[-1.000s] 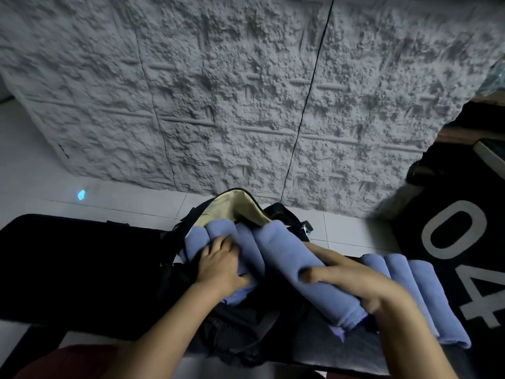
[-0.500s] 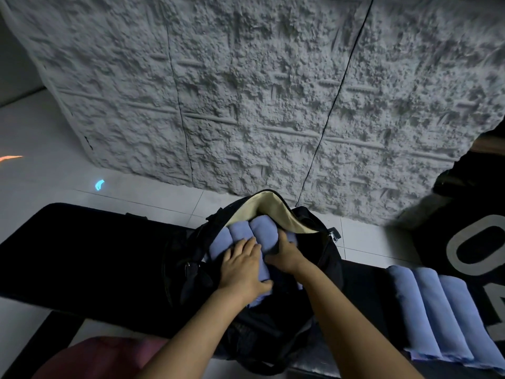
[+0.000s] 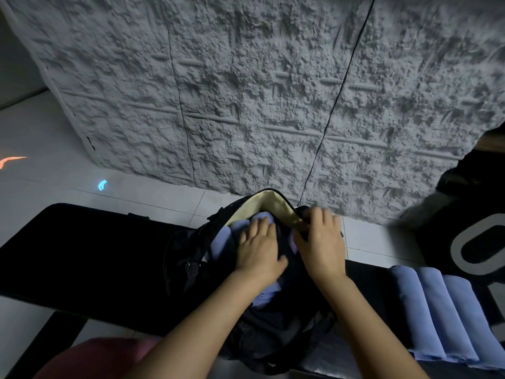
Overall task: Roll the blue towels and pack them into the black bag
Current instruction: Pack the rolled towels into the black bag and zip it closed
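While both forearms are reaching up from the bottom edge, rolled towels (image 3: 442, 310): three lying side by side, lower right, right of the black bag (image 3: 188, 253).
left hand (image 3: 259, 251): lying flat, fingers straight, pressing packed towels (image 3: 222, 239) inside it at centre.
right hand (image 3: 323, 242): curling round the black bag's cream-lined rim, gripping it.
wall (image 3: 246, 91): filling the upper frame.
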The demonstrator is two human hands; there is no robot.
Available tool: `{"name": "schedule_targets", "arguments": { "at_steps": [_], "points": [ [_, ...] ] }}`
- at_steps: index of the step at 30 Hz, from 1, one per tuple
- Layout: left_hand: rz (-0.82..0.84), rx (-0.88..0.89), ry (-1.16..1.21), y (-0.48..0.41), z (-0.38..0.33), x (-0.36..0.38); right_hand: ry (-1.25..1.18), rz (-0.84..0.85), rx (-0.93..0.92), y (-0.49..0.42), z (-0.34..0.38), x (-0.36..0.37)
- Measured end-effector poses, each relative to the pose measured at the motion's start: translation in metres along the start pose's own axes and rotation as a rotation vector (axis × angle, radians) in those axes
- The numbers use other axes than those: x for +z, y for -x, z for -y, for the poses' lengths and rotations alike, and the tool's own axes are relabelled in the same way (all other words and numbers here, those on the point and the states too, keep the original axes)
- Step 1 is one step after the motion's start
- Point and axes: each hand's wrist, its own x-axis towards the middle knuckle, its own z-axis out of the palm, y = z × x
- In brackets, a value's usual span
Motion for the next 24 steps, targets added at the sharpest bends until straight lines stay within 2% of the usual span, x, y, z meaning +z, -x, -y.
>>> {"name": "schedule_targets", "arguments": {
  "at_steps": [1,2,6,12,14,16,18,20,24],
  "points": [
    [0.036,0.01,-0.014,-0.004,-0.005,0.002,0.046,-0.052,-0.005,-0.002,-0.005,0.001],
    [0.086,0.012,-0.035,-0.008,-0.008,0.005,0.091,-0.024,0.02,-0.005,-0.008,0.003],
    [0.177,-0.006,-0.16,-0.019,-0.006,0.01,0.268,0.193,-0.001,-0.031,-0.019,0.009],
    [0.397,-0.1,-0.095,-0.031,0.014,-0.002,0.173,0.175,0.068,-0.051,-0.021,-0.005],
    [0.386,-0.088,-0.11,-0.028,0.012,0.0,0.209,0.113,-0.017,-0.037,-0.025,-0.007],
    [0.309,-0.075,-0.123,-0.019,0.005,0.005,0.186,0.019,-0.216,-0.015,-0.028,-0.009],
    [0.214,-0.021,-0.129,-0.009,-0.002,0.011,0.155,0.06,-0.476,0.012,-0.036,-0.008],
    [0.137,0.067,-0.131,0.002,-0.007,0.017,0.202,0.17,-0.662,0.033,-0.049,-0.001],
    [0.112,0.091,-0.149,0.01,-0.005,0.021,0.386,0.239,-0.682,0.051,-0.075,0.006]
  ]
}}
